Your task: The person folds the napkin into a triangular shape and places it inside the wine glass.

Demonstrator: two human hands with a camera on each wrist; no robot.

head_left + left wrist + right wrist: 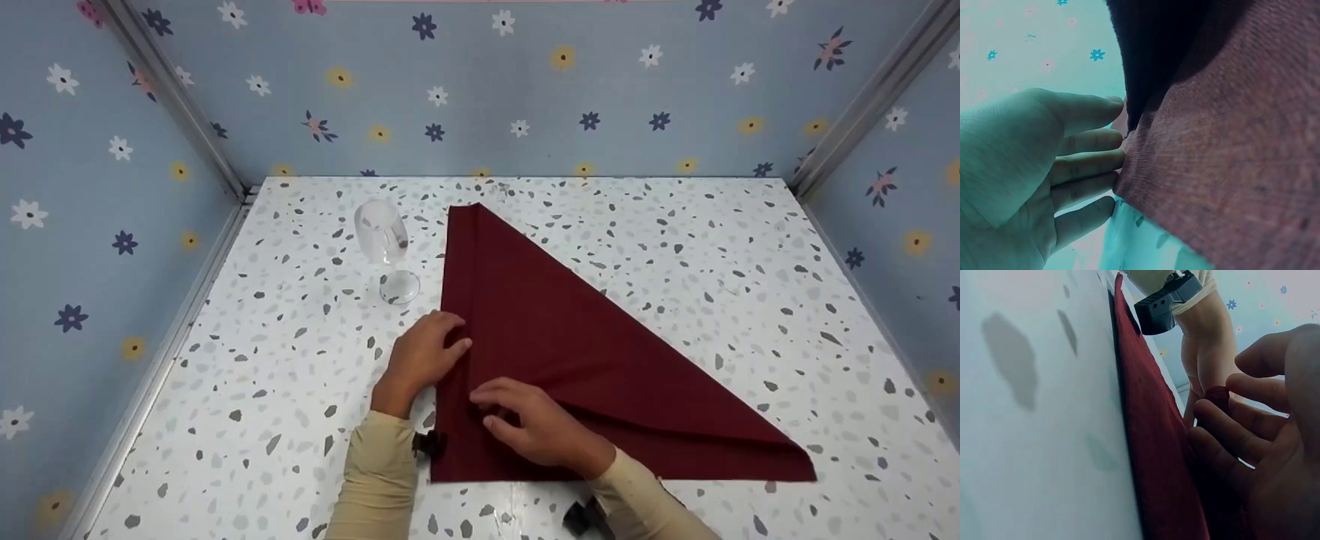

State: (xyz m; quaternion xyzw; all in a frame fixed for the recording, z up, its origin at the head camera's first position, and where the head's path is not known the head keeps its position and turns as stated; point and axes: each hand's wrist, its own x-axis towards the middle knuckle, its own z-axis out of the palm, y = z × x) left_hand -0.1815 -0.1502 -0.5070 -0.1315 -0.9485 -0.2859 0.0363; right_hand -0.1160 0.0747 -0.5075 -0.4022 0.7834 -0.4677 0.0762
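Beige sleeves come nearest in the head view, reaching over a speckled worktop where a dark red cloth lies as a large triangle with a narrow folded band down its left side. Left hand touches that band, its fingers relaxed; right hand is loosely bent at the band's inner edge, a gap between thumb and fingers. Beyond the left hand, a wine glass stands upright, apart from the cloth.

Through the left wrist view, extended fingers meet the cloth's edge without closing round it.

Through the right wrist view, the fingers curve loosely beside raised cloth, with no pinch visible.

Likely the step is folding that side over in strips; the next move seems to call for keeping the edge straight and turning the band evenly.
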